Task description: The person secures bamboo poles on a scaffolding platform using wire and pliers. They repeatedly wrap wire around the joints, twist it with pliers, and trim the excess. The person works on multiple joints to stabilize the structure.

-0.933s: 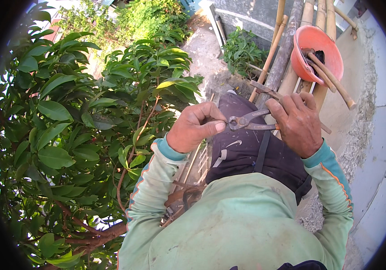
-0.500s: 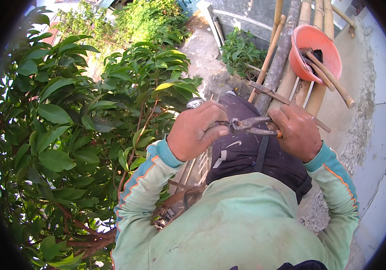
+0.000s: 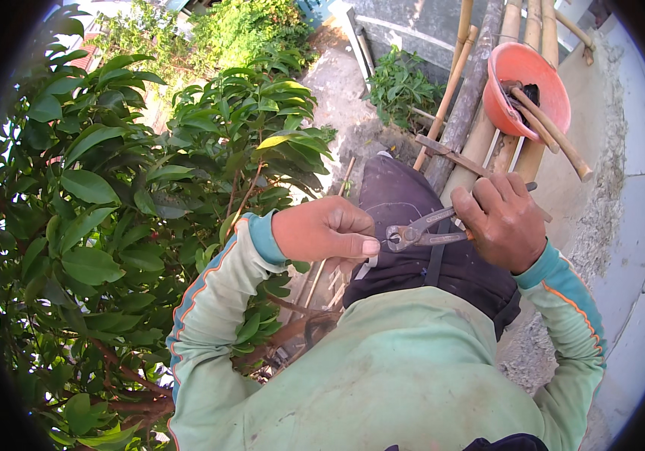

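My right hand (image 3: 504, 218) is closed around the handles of a pair of metal pincers (image 3: 416, 232), whose rounded jaws point left. My left hand (image 3: 330, 231) is closed in a pinch, thumb against the fingers, just left of the jaws. From its fingertips a thin wire (image 3: 384, 240) seems to run to the jaws; a fine curved strand shows above, against the dark trousers (image 3: 394, 192). What lies inside the left fingers is mostly hidden. Both hands are above my lap.
Bamboo poles (image 3: 508, 146) run ahead on the right, carrying an orange basin (image 3: 495, 98) with wooden-handled tools (image 3: 552, 131). A flat wooden strip (image 3: 450, 155) crosses the poles beside my right hand. Leafy branches (image 3: 97, 263) crowd my left; a pale wall (image 3: 642, 225) stands right.
My left hand has drawn back left and slightly down from the pincers' jaws. My right hand has turned and opened up a little, and the pincers are tilted more.
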`<action>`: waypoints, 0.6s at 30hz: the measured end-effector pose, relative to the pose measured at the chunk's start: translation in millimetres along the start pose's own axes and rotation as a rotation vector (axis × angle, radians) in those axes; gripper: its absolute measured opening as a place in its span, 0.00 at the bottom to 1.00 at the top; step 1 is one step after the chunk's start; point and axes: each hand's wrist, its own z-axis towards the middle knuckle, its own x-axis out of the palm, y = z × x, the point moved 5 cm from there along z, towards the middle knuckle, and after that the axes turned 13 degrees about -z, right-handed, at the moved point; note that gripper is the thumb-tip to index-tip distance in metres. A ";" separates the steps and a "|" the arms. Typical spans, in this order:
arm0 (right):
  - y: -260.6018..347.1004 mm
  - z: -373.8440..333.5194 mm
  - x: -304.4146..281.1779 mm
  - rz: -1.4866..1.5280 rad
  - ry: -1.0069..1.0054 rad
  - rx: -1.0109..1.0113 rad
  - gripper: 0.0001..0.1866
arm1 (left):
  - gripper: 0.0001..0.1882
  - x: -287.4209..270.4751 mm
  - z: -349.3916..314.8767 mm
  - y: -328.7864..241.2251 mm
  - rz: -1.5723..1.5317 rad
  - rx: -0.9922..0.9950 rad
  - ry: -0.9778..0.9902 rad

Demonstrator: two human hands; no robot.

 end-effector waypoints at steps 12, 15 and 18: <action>9.3 8.5 -0.1 -0.171 -0.029 -0.185 0.13 | 0.30 35.2 7.0 68.3 -0.897 -0.297 -0.163; 9.9 12.5 -1.4 -0.218 -0.090 -0.215 0.10 | 0.26 48.2 9.8 75.1 -1.020 -0.267 -0.290; 10.2 13.9 -0.5 -0.210 -0.085 -0.195 0.09 | 0.20 49.1 10.6 76.2 -1.048 -0.154 -0.405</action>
